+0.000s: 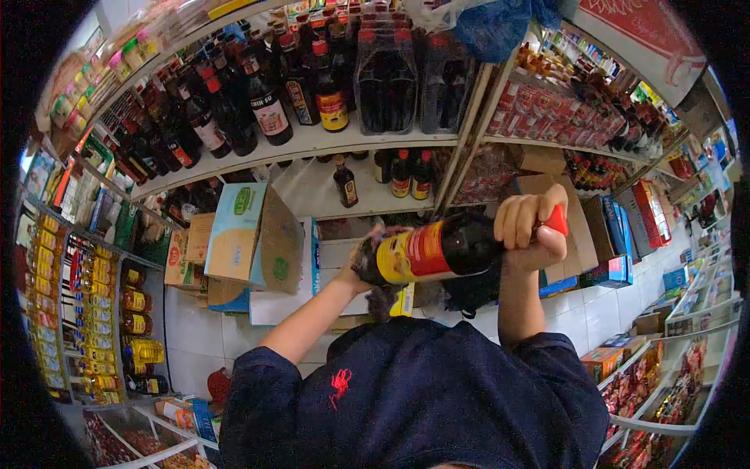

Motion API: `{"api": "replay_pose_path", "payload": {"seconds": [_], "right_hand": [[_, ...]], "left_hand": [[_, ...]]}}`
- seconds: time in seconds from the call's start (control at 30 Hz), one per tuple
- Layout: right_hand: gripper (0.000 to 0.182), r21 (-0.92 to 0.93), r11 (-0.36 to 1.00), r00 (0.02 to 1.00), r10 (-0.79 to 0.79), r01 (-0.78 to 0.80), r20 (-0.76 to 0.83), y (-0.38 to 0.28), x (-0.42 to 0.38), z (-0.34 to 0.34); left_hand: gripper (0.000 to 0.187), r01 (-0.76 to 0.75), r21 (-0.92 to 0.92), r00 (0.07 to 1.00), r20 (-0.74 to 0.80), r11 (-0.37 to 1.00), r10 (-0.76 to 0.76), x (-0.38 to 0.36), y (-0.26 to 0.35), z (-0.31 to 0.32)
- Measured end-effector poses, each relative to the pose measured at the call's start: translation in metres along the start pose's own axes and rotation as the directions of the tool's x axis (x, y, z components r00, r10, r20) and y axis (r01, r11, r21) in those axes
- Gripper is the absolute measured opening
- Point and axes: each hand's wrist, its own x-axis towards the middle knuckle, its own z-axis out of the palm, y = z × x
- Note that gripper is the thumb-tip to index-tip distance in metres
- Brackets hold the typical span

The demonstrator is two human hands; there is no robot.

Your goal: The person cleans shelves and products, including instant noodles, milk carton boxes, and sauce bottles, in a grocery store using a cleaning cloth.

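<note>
A large dark bottle point(426, 252) with a yellow and red label and a red cap lies nearly sideways in front of the chest. My right hand point(531, 223) is wrapped round its neck, just below the cap. At the bottle's base is my left hand point(366, 262), its fingers partly hidden and blurred, holding that end. Behind the bottle, the lower shelf point(312, 199) bears a small dark bottle point(344, 182) and two red-capped bottles point(410, 176).
Dark sauce bottles point(269, 109) line the upper shelf point(312, 142). Cardboard boxes point(234, 234) stand at the left, and more boxes point(605, 234) at the right. Oil bottles point(98, 313) fill a rack at far left. Packets point(641, 375) are at lower right.
</note>
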Motion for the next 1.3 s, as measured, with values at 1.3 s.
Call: {"api": "replay_pose_path", "payload": {"seconds": [1.3], "right_hand": [[0.022, -0.407, 0.855, 0.939, 0.344, -0.323, -0.021, 0.042, -0.004, -0.03]], "left_hand": [[0.037, -0.275, 0.796, 0.945, 0.119, 0.539, 0.306, 0.065, 0.034, 0.093]]}}
